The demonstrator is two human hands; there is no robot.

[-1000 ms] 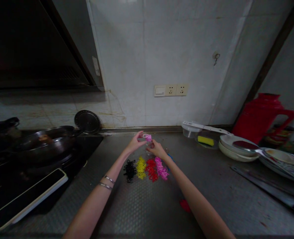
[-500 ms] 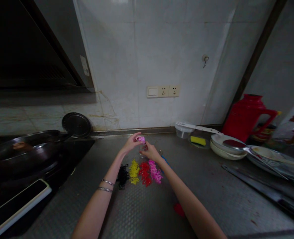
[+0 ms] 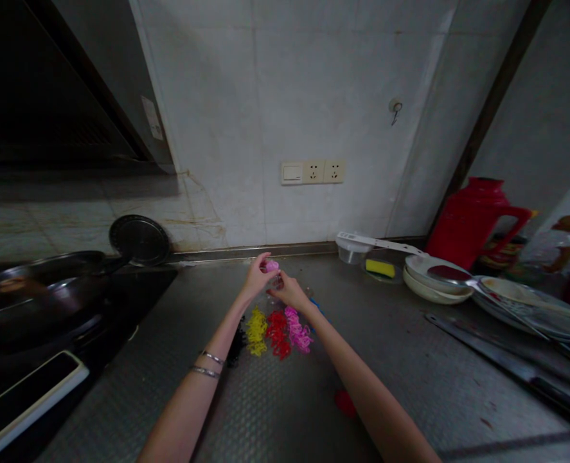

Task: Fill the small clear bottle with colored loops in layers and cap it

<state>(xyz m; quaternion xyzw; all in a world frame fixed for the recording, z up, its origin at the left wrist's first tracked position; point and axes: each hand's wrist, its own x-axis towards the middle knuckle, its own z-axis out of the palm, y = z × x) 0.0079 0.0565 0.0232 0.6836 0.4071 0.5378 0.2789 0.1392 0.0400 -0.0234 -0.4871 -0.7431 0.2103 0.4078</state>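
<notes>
Above the rows of small looped bands, my left hand is closed around a small pink bundle, possibly bands like those below. My right hand meets it from the right, fingers bent together by something small and see-through that I cannot make out. On the counter beneath lie piles of black bands, yellow bands, red bands and pink bands. A bit of blue shows beside my right wrist, mostly hidden. The left forearm partly covers the black pile.
A pan and a phone-like slab are at left. On the right stand a clear tub, yellow sponge, stacked bowls, red thermos and a long knife. A red object lies by my right forearm.
The pink bundle has turned and looks more bunched in my left hand. My left forearm now covers more of the black pile. The whole view has shifted slightly.
</notes>
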